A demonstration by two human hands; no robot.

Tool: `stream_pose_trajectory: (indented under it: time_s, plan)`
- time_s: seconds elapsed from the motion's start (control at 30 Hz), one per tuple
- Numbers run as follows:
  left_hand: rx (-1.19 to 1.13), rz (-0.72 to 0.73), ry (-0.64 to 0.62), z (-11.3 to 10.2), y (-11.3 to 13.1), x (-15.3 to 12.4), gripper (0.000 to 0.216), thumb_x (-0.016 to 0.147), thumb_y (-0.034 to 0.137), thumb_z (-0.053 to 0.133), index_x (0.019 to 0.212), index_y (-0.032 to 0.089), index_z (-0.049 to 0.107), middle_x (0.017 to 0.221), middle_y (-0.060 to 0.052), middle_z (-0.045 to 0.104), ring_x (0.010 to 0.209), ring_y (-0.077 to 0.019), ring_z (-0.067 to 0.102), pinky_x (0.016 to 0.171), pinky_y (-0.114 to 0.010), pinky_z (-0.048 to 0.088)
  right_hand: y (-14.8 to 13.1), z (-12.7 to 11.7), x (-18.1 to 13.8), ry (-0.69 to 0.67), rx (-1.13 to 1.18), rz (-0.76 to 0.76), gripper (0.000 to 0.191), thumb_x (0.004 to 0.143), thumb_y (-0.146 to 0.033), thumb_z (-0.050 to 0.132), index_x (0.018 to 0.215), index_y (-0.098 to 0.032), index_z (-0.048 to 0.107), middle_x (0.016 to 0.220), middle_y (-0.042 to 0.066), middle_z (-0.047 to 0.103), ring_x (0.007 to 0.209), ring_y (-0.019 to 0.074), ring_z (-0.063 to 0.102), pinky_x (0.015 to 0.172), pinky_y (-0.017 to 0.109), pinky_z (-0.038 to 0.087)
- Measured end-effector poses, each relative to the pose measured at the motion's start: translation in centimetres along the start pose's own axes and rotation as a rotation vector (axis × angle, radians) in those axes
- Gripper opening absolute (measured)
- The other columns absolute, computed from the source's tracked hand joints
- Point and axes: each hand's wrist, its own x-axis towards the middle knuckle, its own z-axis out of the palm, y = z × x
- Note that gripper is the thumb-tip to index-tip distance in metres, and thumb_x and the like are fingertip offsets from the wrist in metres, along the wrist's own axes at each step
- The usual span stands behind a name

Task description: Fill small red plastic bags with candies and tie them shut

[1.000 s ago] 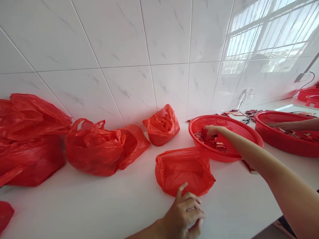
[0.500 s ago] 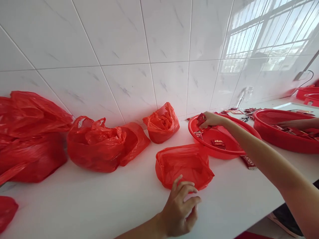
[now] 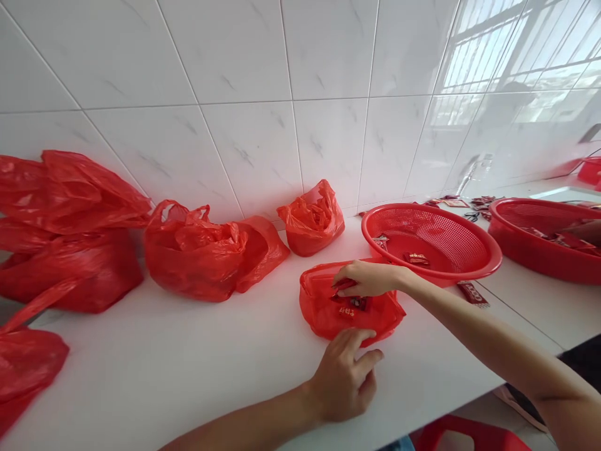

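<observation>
An opened red plastic bag lies on the white table. Over its mouth, my right hand is closed on a small red packet. More red packets with pale lettering are in the bag below that hand. At the bag's near rim is my left hand, fingers bent and apart with nothing in them; whether it touches the rim I cannot tell. Behind and to the right stands a red mesh basket with a few packets at its bottom.
Several red plastic bags line the left and the tiled wall. A dark red packet lies beside the basket. Farther right, another person's hand reaches into a second red basket. A red stool stands below the table edge.
My right hand has moved left from the mesh basket to the plastic bag with a packet. Packets now show inside the bag. My left hand has stayed by the rim.
</observation>
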Motion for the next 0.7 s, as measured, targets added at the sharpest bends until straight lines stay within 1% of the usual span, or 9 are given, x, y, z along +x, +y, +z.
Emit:
stream_pose_trajectory:
  time_s: [0.07,0.17,0.27,0.33,0.37,0.4,0.47,0.57,0.7]
  plan:
    - [-0.01,0.019,0.003,-0.1,0.1,0.1,0.032,0.079,0.01,0.055,0.108,0.017,0.067,0.116,-0.013,0.065,0.095,-0.0229,0.065,0.08,-0.037,0.058,0.1,0.0,-0.2,0.027,0.02,0.013,0.02,0.095,-0.025,0.053,0.097,-0.018,0.071,0.095,0.007,0.074,0.079,0.0187,0.065,0.067,0.027,0.045]
    - [-0.007,0.043,0.029,-0.1,0.0,0.2,0.031,0.079,0.01,0.055,0.107,0.017,0.067,0.114,-0.012,0.066,0.096,-0.0237,0.064,0.083,-0.038,0.057,0.4,0.2,-0.6,0.11,0.032,0.045,0.016,0.094,-0.022,0.053,0.092,-0.018,0.069,0.09,0.005,0.073,0.075,0.0176,0.064,0.066,0.027,0.043]
    - [-0.005,0.03,0.027,-0.1,-0.1,0.2,0.031,0.078,0.01,0.056,0.106,0.017,0.067,0.112,-0.011,0.066,0.094,-0.0231,0.064,0.086,-0.038,0.057,0.7,0.7,-0.6,0.176,0.096,0.09,0.014,0.091,-0.031,0.063,0.089,-0.017,0.066,0.084,0.004,0.072,0.071,0.0174,0.063,0.063,0.027,0.042]
    - [-0.013,0.017,0.021,0.0,-0.2,0.2,0.031,0.078,0.01,0.056,0.105,0.018,0.067,0.112,-0.011,0.067,0.094,-0.0226,0.063,0.085,-0.038,0.056,0.9,1.2,-0.5,0.186,0.152,0.113,0.023,0.086,-0.038,0.071,0.094,-0.017,0.065,0.082,0.003,0.072,0.069,0.0173,0.062,0.062,0.026,0.042]
    - [-0.019,0.014,0.02,0.0,-0.3,0.2,0.03,0.078,0.01,0.056,0.105,0.018,0.067,0.111,-0.011,0.067,0.094,-0.0226,0.063,0.085,-0.037,0.056,1.1,1.5,-0.5,0.191,0.165,0.123,0.027,0.083,-0.039,0.073,0.097,-0.017,0.065,0.082,0.002,0.072,0.069,0.0172,0.062,0.062,0.026,0.042]
    - [-0.023,0.015,0.017,0.0,-0.3,0.2,0.03,0.078,0.01,0.056,0.104,0.018,0.067,0.111,-0.01,0.067,0.094,-0.0226,0.063,0.084,-0.037,0.056,1.2,1.7,-0.4,0.199,0.164,0.133,0.028,0.083,-0.037,0.074,0.1,-0.017,0.065,0.083,0.003,0.072,0.07,0.0171,0.062,0.062,0.026,0.042]
    - [-0.024,0.016,0.002,-0.1,-0.4,0.2,0.028,0.078,0.01,0.056,0.103,0.018,0.067,0.11,-0.01,0.067,0.094,-0.0222,0.063,0.086,-0.037,0.055,1.6,2.1,-0.4,0.233,0.126,0.154,0.023,0.085,-0.031,0.071,0.103,-0.017,0.065,0.087,0.004,0.073,0.073,0.0171,0.062,0.065,0.026,0.043]
    - [-0.01,0.015,-0.029,-0.3,-0.6,0.3,0.026,0.08,0.01,0.056,0.102,0.018,0.067,0.107,-0.01,0.067,0.092,-0.0205,0.062,0.091,-0.038,0.053,2.0,2.4,-0.6,0.272,0.073,0.176,0.015,0.087,-0.022,0.067,0.101,-0.017,0.067,0.093,0.006,0.073,0.076,0.0172,0.063,0.067,0.026,0.042]
    - [-0.022,0.01,-0.009,-0.4,-0.8,0.5,0.023,0.082,0.01,0.055,0.098,0.019,0.068,0.101,-0.008,0.069,0.088,-0.0189,0.063,0.093,-0.038,0.053,2.1,2.9,-1.0,0.189,0.028,0.175,0.005,0.082,-0.019,0.07,0.085,-0.018,0.067,0.086,0.003,0.071,0.074,0.017,0.061,0.062,0.025,0.038]
